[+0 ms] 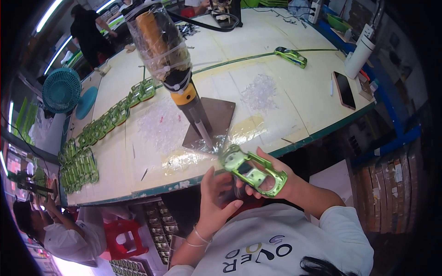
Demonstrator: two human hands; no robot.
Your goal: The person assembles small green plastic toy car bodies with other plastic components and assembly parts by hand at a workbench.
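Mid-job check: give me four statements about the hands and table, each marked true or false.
1. The right hand holds a green car shell. True.
2. The left hand grips the phone. False: the left hand is open; the phone lies on the table.
3. A brown plate lies between two piles of clear pieces. True.
4. The teal fan stands toward the right. False: the teal fan stands toward the left.

Left hand (215, 202) loosely cupped, thumb spread; right hand (281, 164) curled gripping, elbow bent.
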